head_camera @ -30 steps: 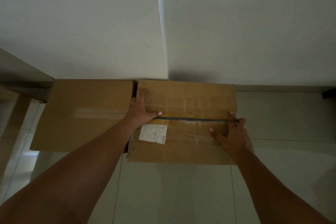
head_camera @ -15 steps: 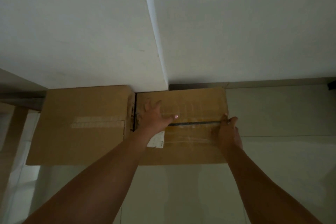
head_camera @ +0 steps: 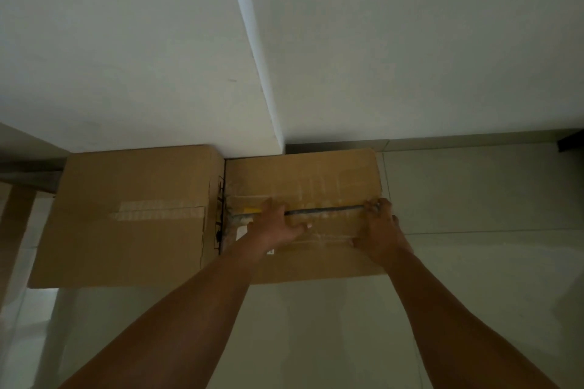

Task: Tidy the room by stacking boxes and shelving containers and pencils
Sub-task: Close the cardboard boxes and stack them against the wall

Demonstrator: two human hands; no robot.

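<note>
Both hands have shifted since a second ago: the left hand [head_camera: 278, 227], which lay near the left edge of the right-hand box [head_camera: 303, 183], now sits closer to the middle of its top, and the right hand [head_camera: 379, 230] has slid a little nearer along the right end. That box stands on the pale tiled floor [head_camera: 474, 199], its far side close to the white wall [head_camera: 410, 41] just right of the jutting wall corner [head_camera: 252, 73]. A dark seam [head_camera: 325, 209] between its top flaps runs left to right between the two hands. The left hand rests on the top with fingers reaching to the seam and thumb spread right; whether the fingertips hook into the gap I cannot tell. The right hand grips the box's right end, fingers curled over the edge at the seam. A larger taped box [head_camera: 126, 215] stands just beside it on the left, their sides nearly touching. A white label [head_camera: 240, 232] peeks out beside the left wrist.
</note>
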